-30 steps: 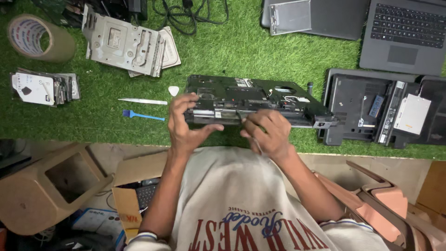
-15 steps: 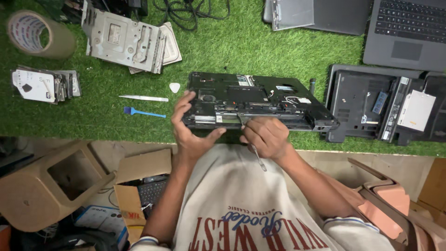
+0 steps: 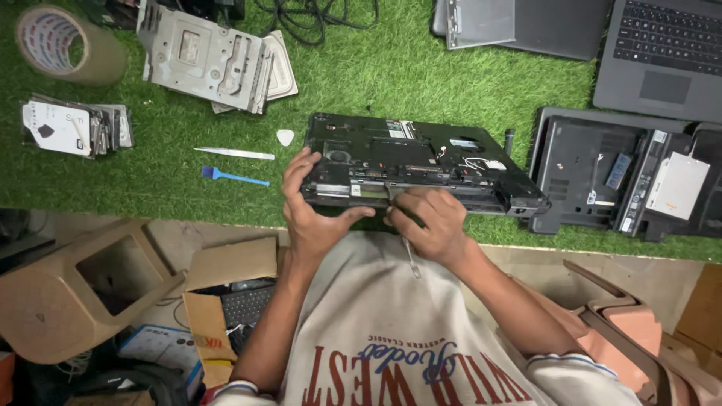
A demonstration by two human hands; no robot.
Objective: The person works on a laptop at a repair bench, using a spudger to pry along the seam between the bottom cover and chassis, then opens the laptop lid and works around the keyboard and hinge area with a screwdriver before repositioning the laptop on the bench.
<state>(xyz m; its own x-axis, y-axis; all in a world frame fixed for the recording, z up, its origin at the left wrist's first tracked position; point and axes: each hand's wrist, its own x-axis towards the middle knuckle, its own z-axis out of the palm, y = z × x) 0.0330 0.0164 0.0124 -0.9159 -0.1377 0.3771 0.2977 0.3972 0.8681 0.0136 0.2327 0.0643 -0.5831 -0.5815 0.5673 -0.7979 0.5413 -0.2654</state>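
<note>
The opened laptop base [image 3: 421, 162] lies on the green artificial turf [image 3: 361, 68], at the near edge, directly in front of the person. Its internal parts face up.

Left hand [image 3: 312, 207]: clamped on the near left corner of the laptop base, thumb under the front edge, fingers over the top.

Right hand [image 3: 429, 222]: closed around a thin metal tool [image 3: 410, 256]. The tool tip meets the front edge of the laptop base; the handle end projects toward the person's torso. The 2 hands sit close together, not touching.

Left of the laptop base, on the turf: a white pick [image 3: 285, 137], metal tweezers [image 3: 235, 153] and a blue brush [image 3: 233, 177]. Farther left: a stack of drives [image 3: 75, 128] and a roll of brown tape [image 3: 68, 45]. A metal bracket plate [image 3: 207, 60] lies above these.

Right of the laptop base: a second opened laptop chassis [image 3: 602, 173], just beside it. A closed grey laptop [image 3: 662, 53] lies beyond.

Containers: an open cardboard box [image 3: 226, 301] below the turf edge holds a black keyboard [image 3: 244, 304]. Other contents cannot be determined
</note>
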